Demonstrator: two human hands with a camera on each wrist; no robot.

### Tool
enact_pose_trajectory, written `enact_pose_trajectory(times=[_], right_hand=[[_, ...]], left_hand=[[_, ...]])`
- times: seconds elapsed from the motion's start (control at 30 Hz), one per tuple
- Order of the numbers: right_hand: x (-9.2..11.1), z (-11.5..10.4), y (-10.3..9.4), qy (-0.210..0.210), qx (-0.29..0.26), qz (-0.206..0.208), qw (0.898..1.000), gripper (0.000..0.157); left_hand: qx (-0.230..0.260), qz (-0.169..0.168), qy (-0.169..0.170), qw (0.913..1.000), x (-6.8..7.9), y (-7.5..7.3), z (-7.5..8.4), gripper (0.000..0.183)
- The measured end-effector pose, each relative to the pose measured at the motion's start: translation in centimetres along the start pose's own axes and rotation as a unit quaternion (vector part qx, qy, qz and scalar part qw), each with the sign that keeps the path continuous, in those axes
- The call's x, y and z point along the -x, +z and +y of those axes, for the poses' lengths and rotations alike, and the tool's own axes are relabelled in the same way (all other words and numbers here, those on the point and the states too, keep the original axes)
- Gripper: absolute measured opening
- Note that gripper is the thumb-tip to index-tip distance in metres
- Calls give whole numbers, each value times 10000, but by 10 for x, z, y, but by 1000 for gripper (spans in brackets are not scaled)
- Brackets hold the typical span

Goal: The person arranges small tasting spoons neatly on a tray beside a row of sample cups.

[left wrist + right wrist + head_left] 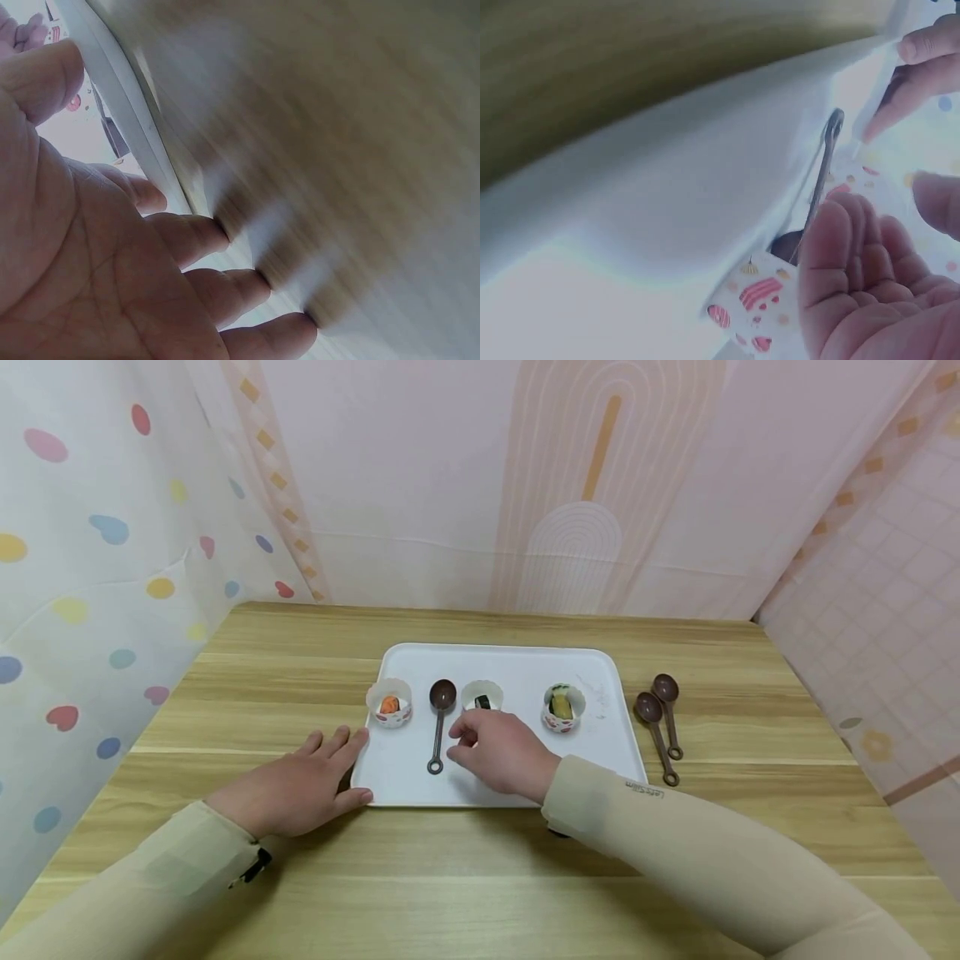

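A white tray [405, 789] lies on the wooden table, bearing three patterned paper cups and a brown measuring spoon. My left hand [300, 785] rests flat at the tray's left edge, fingers spread; in the left wrist view its fingertips touch the table beside the rim [135, 112]. Just in front of the middle cup [482, 688], which holds something dark, is my right hand [506, 752]. Its fingers bend loosely, the thumb apart, with nothing between them. To its left lies the spoon [440, 727], handle toward me. In the right wrist view the fingers overlap a cup [761, 300].
The left cup [392, 720] contains an orange piece, the right cup [559, 724] a yellow-green one. Two more brown measuring spoons, one nearer [657, 739] and one farther [669, 714], lie right of the tray. Patterned curtains [420, 485] hang behind and beside the table.
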State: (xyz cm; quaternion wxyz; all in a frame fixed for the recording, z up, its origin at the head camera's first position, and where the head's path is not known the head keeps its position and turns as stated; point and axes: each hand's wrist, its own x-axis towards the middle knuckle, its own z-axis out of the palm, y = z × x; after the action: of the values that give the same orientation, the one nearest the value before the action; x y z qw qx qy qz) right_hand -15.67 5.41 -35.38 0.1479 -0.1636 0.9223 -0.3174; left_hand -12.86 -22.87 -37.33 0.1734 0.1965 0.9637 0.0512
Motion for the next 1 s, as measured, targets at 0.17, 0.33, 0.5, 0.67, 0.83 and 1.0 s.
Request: enact_pose_trajectory(times=[0.17,0.33,0.5,0.67,0.83,1.0], right_hand=[[4,4,-9,-303,-168,465,9983,23],[7,11,-17,-718,135,811,9940,30],[7,21,-24,-1123,535,1070,9865,36],[7,29,-30,-1130,632,1129,9851,45],[9,35,-35,-985,907,1196,9838,53],[10,41,-39,-852,1238,1203,9813,60]], left_hand=[[6,5,9,10000,0,1,-1,92],[37,18,17,10000,0,0,0,92],[34,17,23,10000,1,0,1,91],[23,17,20,10000,1,0,1,91],[12,12,5,10000,1,0,1,91],[15,6,0,10000,1,-1,1,91]])
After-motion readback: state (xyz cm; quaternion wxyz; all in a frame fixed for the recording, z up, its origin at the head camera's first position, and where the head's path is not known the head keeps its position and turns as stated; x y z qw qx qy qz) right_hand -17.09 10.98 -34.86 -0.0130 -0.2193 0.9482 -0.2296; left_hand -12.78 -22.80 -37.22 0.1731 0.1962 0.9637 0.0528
